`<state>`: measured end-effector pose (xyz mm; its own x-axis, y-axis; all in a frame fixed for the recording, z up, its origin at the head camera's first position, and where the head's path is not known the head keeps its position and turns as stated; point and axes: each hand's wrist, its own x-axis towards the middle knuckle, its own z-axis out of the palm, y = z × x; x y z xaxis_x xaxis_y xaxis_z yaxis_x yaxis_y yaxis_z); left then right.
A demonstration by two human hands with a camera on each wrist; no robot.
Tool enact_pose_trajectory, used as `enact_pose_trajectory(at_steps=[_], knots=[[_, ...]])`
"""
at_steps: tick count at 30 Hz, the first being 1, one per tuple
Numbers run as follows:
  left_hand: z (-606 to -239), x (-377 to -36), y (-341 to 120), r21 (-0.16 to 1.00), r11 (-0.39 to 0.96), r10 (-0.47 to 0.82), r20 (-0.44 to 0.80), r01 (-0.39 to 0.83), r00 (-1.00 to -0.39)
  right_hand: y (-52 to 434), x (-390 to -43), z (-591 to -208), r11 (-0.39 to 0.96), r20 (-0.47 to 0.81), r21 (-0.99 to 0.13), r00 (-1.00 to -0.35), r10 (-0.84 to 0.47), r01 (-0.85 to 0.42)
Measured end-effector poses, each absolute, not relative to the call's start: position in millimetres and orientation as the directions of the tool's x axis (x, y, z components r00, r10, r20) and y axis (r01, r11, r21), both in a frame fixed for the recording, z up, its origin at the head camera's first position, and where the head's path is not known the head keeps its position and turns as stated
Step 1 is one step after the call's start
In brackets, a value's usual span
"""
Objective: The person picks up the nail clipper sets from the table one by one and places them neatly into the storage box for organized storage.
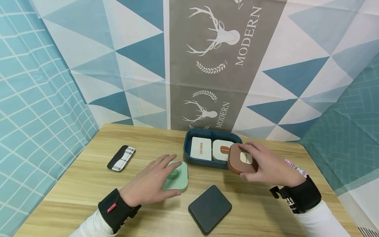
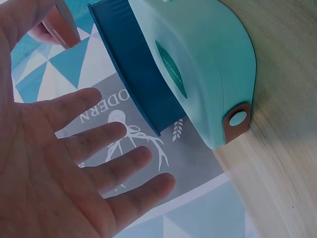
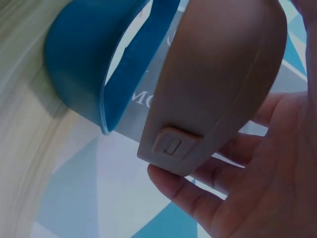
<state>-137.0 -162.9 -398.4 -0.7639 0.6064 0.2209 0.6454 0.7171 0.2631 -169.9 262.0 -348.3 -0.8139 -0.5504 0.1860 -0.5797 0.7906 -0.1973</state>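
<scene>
My right hand (image 1: 269,164) grips a brown rounded-square case (image 1: 237,158) with a cream label, tilted at the right end of a dark blue tray (image 1: 207,163). In the right wrist view, the fingers curl under the edge of this brown case (image 3: 213,74), which has a small clasp on its side. Inside the tray sit a white box (image 1: 201,149) marked MANICURE and a white case (image 1: 217,152) with a brown label. Above a mint green case (image 1: 183,176), my left hand (image 1: 152,181) stretches its fingers apart; the left wrist view shows nothing in its palm.
Left of the green case lies a black and plaid flat item (image 1: 121,158). A dark grey flat box (image 1: 210,207) is on the wooden table (image 1: 88,197) between the hands, near the front. Patterned cloth (image 1: 142,65) hangs behind the tray.
</scene>
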Motion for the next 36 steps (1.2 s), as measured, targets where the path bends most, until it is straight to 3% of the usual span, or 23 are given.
enact_pose_trajectory(at_steps=[16,36], knots=[[-397.1,-136.7,-163.2,0.248,0.722,0.607,0.219,0.645,-0.764,252.5,-211.0,-349.5,0.749,0.221,-0.198,-0.773,-0.595,-0.633],[-395.0,-135.4,-162.1,0.262,0.725,0.605,0.200,0.637,-0.771,234.7,-248.0,-358.0,0.739,0.147,-0.263,-0.782,-0.605,-0.621]])
